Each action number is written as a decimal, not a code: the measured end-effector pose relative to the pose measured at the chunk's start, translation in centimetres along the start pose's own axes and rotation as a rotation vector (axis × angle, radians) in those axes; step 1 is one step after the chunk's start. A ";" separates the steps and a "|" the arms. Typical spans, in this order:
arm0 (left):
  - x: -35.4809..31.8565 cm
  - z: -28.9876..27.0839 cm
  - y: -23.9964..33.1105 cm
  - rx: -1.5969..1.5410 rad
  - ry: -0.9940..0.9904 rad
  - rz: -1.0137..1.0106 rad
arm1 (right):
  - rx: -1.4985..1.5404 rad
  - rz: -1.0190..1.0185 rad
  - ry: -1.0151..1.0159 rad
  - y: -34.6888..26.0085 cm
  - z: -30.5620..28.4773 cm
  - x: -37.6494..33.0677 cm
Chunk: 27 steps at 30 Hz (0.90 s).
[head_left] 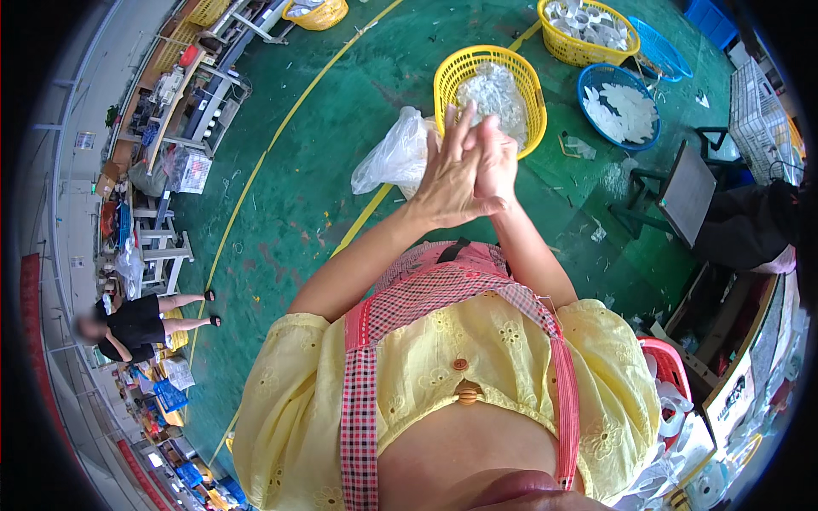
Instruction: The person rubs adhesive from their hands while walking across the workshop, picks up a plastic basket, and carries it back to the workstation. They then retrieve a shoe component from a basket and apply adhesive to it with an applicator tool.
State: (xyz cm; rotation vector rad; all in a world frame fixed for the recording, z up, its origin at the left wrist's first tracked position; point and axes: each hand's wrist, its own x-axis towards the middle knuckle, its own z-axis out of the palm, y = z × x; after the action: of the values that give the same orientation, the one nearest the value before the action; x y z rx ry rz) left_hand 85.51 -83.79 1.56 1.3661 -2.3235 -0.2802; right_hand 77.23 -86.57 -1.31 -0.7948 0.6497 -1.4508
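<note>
My two bare hands meet palm to palm in the upper middle of the frame, the left hand (445, 175) open with its fingers stretched long, the right hand (497, 166) pressed against it and partly covered; I cannot tell how far the right fingers curl, or whether anything thin lies between the palms. Just beyond them sits an oval yellow basket (537, 111) of slotted plastic, with glossy, crumpled-looking clear plastic pieces (494, 89) heaped inside. Left of my fingers slumps a filmy white plastic bag (388, 162), wrinkled and translucent. Toward the upper right, a round blue basket (583, 95) bears flat, matte white pieces (626, 111), and a second yellow basket (588, 53) above it holds pale curved pieces (588, 21). A stool (688, 194) with a flat dark top stands at right on the smooth, scuffed green floor (290, 221). Below my wrists bunches a pink checked apron (434, 281) over my soft yellow blouse (294, 392), pierced with flower-shaped eyelets.
</note>
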 end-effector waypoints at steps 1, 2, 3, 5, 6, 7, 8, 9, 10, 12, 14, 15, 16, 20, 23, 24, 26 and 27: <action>-0.3 -0.5 0.0 -0.049 0.003 -0.004 | 0.023 0.108 0.017 -0.1 -0.1 0.5; -0.6 -0.6 -0.1 -0.074 -0.008 0.007 | 0.163 0.312 0.138 -0.6 -0.1 0.8; -0.9 -1.2 0.3 -0.136 -0.054 -0.037 | 0.193 0.371 0.072 -0.6 -1.0 1.2; -1.0 -0.9 -0.3 -0.345 0.040 -0.040 | 0.223 0.212 -0.131 1.0 -2.0 1.0; -0.9 0.1 -1.4 -0.428 0.159 0.013 | -0.019 0.040 -0.291 0.4 -0.7 0.0; -0.3 -2.3 -0.7 -0.382 -0.125 -0.049 | -0.035 0.075 -0.317 1.6 -1.5 -0.2; -0.1 -1.6 -0.2 -0.246 0.003 0.089 | -0.003 0.088 -0.439 2.6 2.5 1.0; -0.9 -3.1 1.4 -0.092 -0.009 -0.088 | 0.079 0.124 -0.564 3.0 3.4 0.4; -1.9 -2.1 1.5 -0.012 0.061 -0.093 | 0.154 0.170 -0.689 2.9 4.0 -0.5; -2.3 -0.4 0.1 0.045 0.099 -0.097 | 0.274 0.231 -0.820 3.4 3.2 0.4; -3.0 -1.4 -0.5 0.016 0.082 -0.151 | 0.384 0.294 -0.900 3.6 1.2 2.4; -3.4 -2.1 -0.3 -0.064 0.118 -0.156 | 0.438 0.320 -0.920 3.7 0.3 3.2; -3.8 -2.1 -0.2 -0.074 0.143 -0.138 | 0.489 0.348 -0.936 3.8 -0.6 3.7; -6.1 -2.8 -1.5 -0.222 0.022 -0.068 | 0.593 0.360 -0.566 2.4 1.1 3.6; -5.8 -3.4 -2.8 -0.614 0.244 -0.073 | 0.152 0.229 -0.150 0.6 3.5 1.2; -5.0 -3.7 -3.1 -0.690 0.346 -0.075 | 0.272 0.178 -0.500 2.8 2.0 2.0; -3.2 -3.1 -2.8 -0.658 0.450 -0.193 | 0.149 0.100 -0.470 4.6 5.1 -0.6; -2.6 -2.4 -1.7 -0.650 0.465 -0.213 | 0.173 0.117 -0.363 4.7 6.6 -2.5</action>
State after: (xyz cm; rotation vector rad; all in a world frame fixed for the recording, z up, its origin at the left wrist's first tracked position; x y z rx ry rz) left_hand 89.05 -82.33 2.37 1.1758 -1.5176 -0.6389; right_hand 85.25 -83.82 -1.30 -0.8420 0.2852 -1.1977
